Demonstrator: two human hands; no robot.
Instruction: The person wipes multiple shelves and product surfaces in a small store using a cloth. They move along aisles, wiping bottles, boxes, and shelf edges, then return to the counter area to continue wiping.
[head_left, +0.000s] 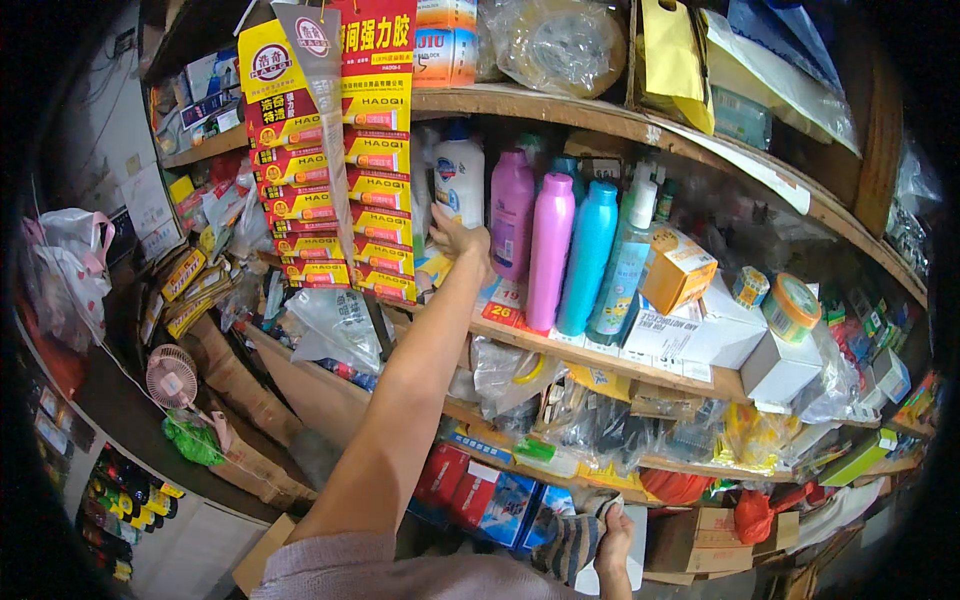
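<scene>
My left hand (462, 240) reaches up to the shelf, its fingers closed round the lower part of a white bottle (464, 178) with a blue cap. Hanging glue cards (378, 170) partly hide the fingertips. Right of that bottle stand a purple bottle (512, 215), a pink bottle (549, 255), a teal bottle (589, 262) and a clear blue spray bottle (620, 285). Low down, near the bottom edge, my right hand (616, 540) grips a striped cloth (568, 546) that looks crumpled.
Beside the bottles sit an orange box (677, 270), white boxes (690, 325) and a round tub (793, 305). The wooden shelf edge (590, 352) runs below. A pink fan (172, 377) stands at left. Cardboard boxes (710, 540) lie low on the right.
</scene>
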